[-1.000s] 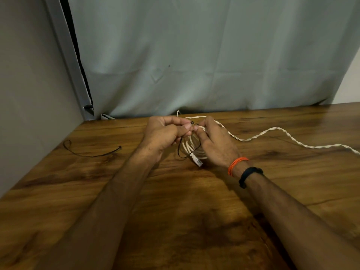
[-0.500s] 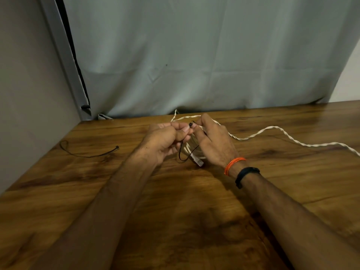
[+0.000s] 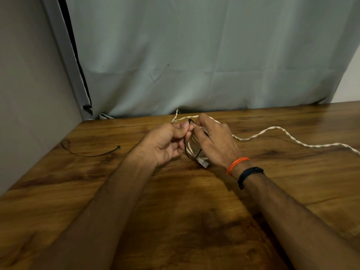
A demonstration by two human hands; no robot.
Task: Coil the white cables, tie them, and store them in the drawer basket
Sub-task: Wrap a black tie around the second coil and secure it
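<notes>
A small coil of white cable point(image 3: 191, 148) sits between my two hands at the middle of the wooden table point(image 3: 175, 211), its clear plug point(image 3: 203, 163) hanging at the bottom. A thin black tie point(image 3: 187, 151) loops around the coil. My left hand point(image 3: 165, 142) pinches the tie's head end near the top. My right hand point(image 3: 213, 141) pinches the tie's other end and holds the coil, partly hiding it. A second white twisted cable point(image 3: 276, 131) trails loose from behind my right hand toward the right edge.
A spare black tie point(image 3: 87, 152) lies on the table at the left. A grey curtain point(image 3: 194, 55) hangs along the table's back edge, and a plain wall point(image 3: 29, 94) bounds the left side. No drawer basket is in view.
Both hands stay together at the coil, working the black tie; my left fingers have shifted slightly on the tie's end. The view has drifted a little.
</notes>
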